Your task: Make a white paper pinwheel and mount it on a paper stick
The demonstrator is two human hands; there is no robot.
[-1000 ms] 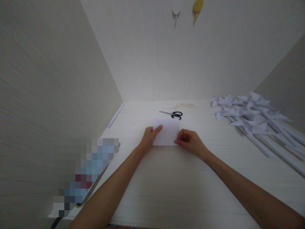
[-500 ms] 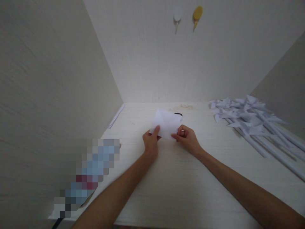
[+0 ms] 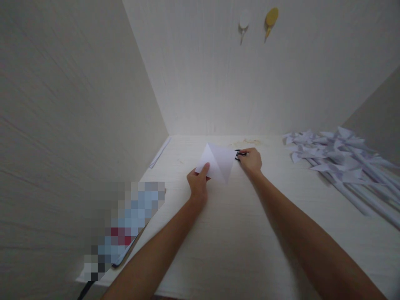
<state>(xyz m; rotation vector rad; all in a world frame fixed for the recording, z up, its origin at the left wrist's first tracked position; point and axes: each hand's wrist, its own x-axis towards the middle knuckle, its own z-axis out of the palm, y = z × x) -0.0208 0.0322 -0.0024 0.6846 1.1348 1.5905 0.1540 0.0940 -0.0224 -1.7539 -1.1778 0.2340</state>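
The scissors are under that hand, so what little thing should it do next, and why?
Probably close the right hand on the scissors and lift them toward the folded paper. The fingers rest on the black handles on the table, and the left hand holds the paper up, ready.

Desk (image 3: 237,233) surface betw. the two forearms and toward the near edge lies bare, so hands pass freely there. Left hand (image 3: 198,183) holds a folded paper (image 3: 217,163) tilted up, which screens the desk just behind it. Right hand (image 3: 251,159) sits on the scissors (image 3: 240,154), just right of the paper. Well right of that grip: pile of paper pinwheels (image 3: 337,162) blocking the right side. Left of the left-hand grip: side wall (image 3: 68,104) close in, w/ a paper strip (image 3: 160,151) along its foot and a blurred flat item (image 3: 125,225) at the near left corner. Back wall (image 3: 250,83) closes off beyond the scissors.
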